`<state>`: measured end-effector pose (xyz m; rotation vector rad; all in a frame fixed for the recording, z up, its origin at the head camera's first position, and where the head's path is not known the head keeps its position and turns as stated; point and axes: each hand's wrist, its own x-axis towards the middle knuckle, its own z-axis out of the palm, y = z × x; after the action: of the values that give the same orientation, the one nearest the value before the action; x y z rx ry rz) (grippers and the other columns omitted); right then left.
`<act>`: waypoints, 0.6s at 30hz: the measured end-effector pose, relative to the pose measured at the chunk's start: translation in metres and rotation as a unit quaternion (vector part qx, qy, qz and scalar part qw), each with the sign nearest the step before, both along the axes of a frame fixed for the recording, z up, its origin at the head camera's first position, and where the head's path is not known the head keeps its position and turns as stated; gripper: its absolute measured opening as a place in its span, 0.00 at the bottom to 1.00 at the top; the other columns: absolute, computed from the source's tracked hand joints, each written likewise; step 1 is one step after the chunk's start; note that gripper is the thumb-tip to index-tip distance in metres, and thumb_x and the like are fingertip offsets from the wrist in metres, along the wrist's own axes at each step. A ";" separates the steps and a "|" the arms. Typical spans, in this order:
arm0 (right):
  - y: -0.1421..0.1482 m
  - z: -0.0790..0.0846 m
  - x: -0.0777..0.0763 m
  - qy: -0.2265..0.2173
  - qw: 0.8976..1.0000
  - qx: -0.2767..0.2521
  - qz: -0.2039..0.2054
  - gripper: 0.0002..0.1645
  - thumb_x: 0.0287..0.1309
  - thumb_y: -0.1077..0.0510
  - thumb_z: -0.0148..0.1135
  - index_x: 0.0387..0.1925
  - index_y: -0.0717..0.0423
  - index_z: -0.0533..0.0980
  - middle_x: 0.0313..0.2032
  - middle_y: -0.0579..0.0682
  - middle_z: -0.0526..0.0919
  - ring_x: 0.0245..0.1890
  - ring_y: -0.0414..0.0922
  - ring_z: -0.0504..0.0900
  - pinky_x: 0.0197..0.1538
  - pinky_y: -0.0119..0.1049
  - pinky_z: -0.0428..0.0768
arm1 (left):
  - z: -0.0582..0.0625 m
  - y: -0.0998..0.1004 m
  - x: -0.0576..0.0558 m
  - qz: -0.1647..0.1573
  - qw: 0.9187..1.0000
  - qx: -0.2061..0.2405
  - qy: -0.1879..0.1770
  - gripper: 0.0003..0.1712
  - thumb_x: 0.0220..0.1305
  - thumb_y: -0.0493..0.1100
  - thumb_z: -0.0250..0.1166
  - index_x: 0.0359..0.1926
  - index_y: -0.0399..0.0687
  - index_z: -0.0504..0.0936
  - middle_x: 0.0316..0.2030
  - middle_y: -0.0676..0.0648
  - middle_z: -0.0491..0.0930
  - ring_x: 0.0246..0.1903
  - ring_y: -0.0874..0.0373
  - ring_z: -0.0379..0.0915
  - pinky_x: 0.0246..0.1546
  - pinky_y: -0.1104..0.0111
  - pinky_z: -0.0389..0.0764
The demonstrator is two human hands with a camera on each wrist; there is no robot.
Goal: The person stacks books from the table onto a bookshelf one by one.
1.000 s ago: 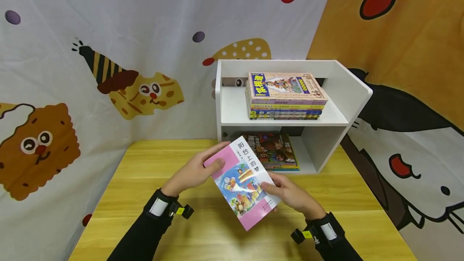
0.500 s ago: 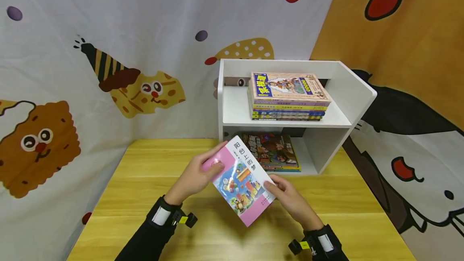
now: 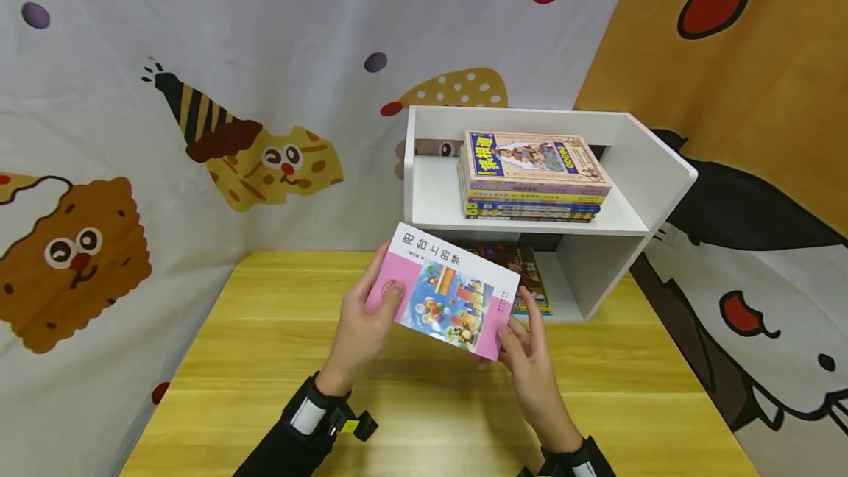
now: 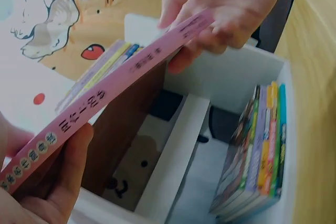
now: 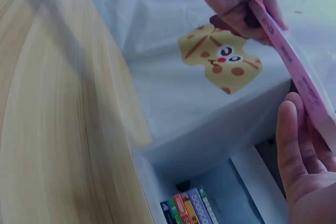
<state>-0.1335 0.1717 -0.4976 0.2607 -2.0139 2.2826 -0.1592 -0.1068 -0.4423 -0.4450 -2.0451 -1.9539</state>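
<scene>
A pink-and-white paperback book (image 3: 450,289) with a colourful picture on its cover is held over the table, its front tilted up toward me. My left hand (image 3: 361,330) grips its left end, thumb on the cover and fingers behind. At the lower right corner my right hand (image 3: 533,366) pinches it, thumb on the front, with one finger stretched up along the edge. The left wrist view shows the pink spine (image 4: 105,98) running between both hands. In the right wrist view, the fingers (image 5: 291,145) of my right hand lie straight behind the book.
A white two-tier shelf (image 3: 430,193) stands at the back right of the wooden table (image 3: 411,418). Its upper tier bears a stack of books (image 3: 536,160). Another book stack (image 3: 533,274) lies in the lower tier, partly hidden by the held book. A cartoon-printed cloth (image 3: 298,35) hangs behind.
The book has turned counter-clockwise, from steeply slanted to nearly lengthwise, and risen slightly. The right hand has shifted from the cover's right edge to its lower right corner. The left hand keeps its grip.
</scene>
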 end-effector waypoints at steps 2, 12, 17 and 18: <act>-0.003 0.000 0.002 0.007 1.000 -0.016 0.004 0.43 0.89 0.53 0.50 0.91 0.31 0.43 0.59 0.50 0.88 0.34 0.50 0.92 0.37 0.42 0.93 | -0.003 0.004 0.002 0.013 1.000 0.012 -0.001 0.38 0.84 0.42 0.63 0.87 0.68 0.63 0.68 0.44 0.82 0.44 0.52 0.84 0.41 0.67 0.89; -0.006 -0.015 0.006 0.028 0.997 -0.066 0.030 0.44 0.91 0.52 0.44 0.91 0.32 0.36 0.63 0.51 0.89 0.26 0.47 0.92 0.30 0.42 0.91 | -0.024 0.024 0.016 0.011 0.999 0.023 -0.035 0.40 0.87 0.48 0.60 0.89 0.69 0.54 0.80 0.50 0.71 0.51 0.51 0.82 0.47 0.69 0.89; 0.010 -0.022 0.002 0.014 0.998 -0.054 0.009 0.44 0.91 0.53 0.46 0.92 0.38 0.37 0.61 0.49 0.90 0.24 0.47 0.90 0.29 0.39 0.90 | -0.037 0.032 0.015 -0.033 0.997 0.001 -0.074 0.44 0.87 0.47 0.59 0.90 0.72 0.45 0.77 0.45 0.74 0.48 0.53 0.86 0.46 0.67 0.91; 0.015 -0.022 0.000 0.011 0.999 -0.049 0.001 0.44 0.90 0.53 0.46 0.92 0.39 0.38 0.59 0.48 0.91 0.24 0.46 0.90 0.29 0.38 0.90 | -0.039 0.034 0.014 -0.051 0.995 -0.006 -0.086 0.46 0.88 0.47 0.59 0.91 0.73 0.42 0.73 0.43 0.78 0.46 0.53 0.88 0.44 0.66 0.92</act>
<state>-0.1332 0.1864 -0.5196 0.2791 -1.8870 2.3610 -0.1456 -0.0733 -0.4815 -0.4051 -2.1785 -2.1076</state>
